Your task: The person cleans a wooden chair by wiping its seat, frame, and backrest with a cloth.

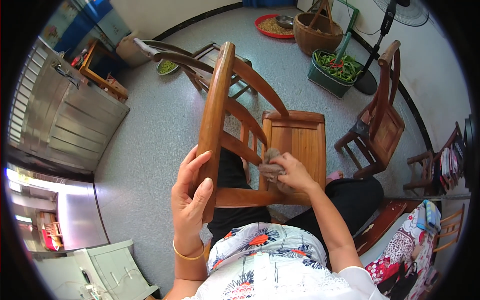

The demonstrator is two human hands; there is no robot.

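Observation:
A wooden chair (pixel 298 144) stands in front of me, its slatted seat to the right and its backrest leading up towards the camera. My left hand (pixel 191 187) is wrapped around the near end of the thick top rail (pixel 215 112), thumb on one side and fingers on the other. In my right hand (pixel 294 172) is a bunched grey-brown cloth (pixel 272 167). It lies against the seat's left part, beside the lower end of a backrest slat (pixel 240 148). The palm-side fingers of the right hand are partly hidden by the cloth.
Another wooden chair (pixel 210 56) stands behind, a third (pixel 382 135) at right. Further back are a green basket of leafy vegetables (pixel 337 67), a woven basket (pixel 317 33), a red tray of grain (pixel 270 28) and a pedestal fan (pixel 386 22). A metal door (pixel 63 116) is at left.

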